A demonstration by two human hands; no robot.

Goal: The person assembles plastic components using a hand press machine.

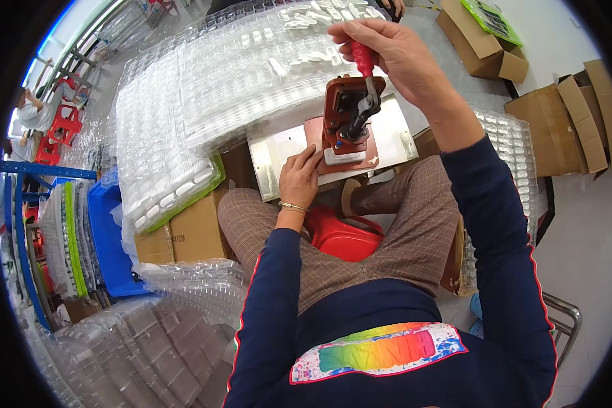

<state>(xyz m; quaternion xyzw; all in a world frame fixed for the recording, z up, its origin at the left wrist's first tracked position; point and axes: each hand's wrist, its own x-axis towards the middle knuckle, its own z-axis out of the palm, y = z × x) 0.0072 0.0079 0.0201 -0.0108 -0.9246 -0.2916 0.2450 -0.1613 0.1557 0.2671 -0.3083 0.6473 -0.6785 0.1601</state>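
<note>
A brown hand press (340, 112) with a dark metal lever linkage stands on a white board in front of me. My right hand (400, 58) is wrapped around the red handle (363, 58) at the top of its lever, which points up. Under the press head sits a white oblong part (344, 156) on the reddish base plate. My left hand (299, 178) lies with its fingers stretched out, the tips at the left edge of that base, beside the white part. I see nothing held in it.
Stacked clear plastic trays (160, 115) fill the left and far side, with loose white parts (313, 17) on top. A blue bin (109, 231) stands at left, cardboard boxes (479, 41) at right. A red stool (347, 239) shows between my legs. Another person's hand (396, 8) is at the far edge.
</note>
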